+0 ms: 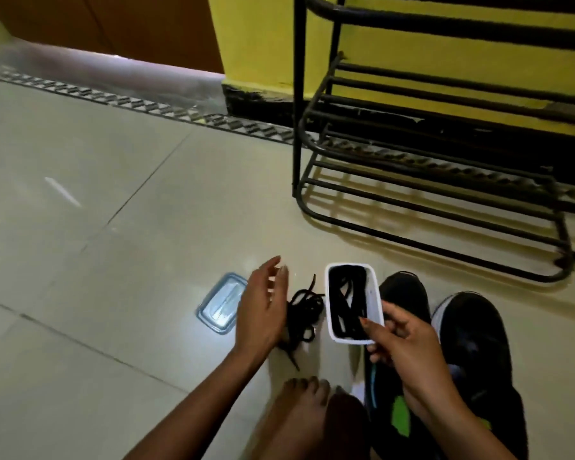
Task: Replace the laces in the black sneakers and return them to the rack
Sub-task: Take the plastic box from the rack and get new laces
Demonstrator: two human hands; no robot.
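A white container (377,293) is held in the right hand (409,346) at the lower centre of the frame, its near end pinched between the thumb and curled fingers. The right grip is thus closed on the container. A bundle of black laces (347,300) is seen lying inside it.

The left hand (263,310) is held just left of the container with its fingers straight and spread, so the left grip is wide and nothing is held. A loose tangle of black laces (304,313) lies on the floor (113,260) between this hand and the container. Whether the hand touches it cannot be told.

A clear lid (221,307) with a blue rim lies flat on the floor just left of the left hand.

The two black sneakers (475,343) are placed side by side on the floor at the lower right, partly covered by the right hand and the container. A bare foot (306,403) is seen at the bottom centre.

The black metal rack (429,207) stands at the upper right, against a yellow wall (263,34), well apart from the sneakers.
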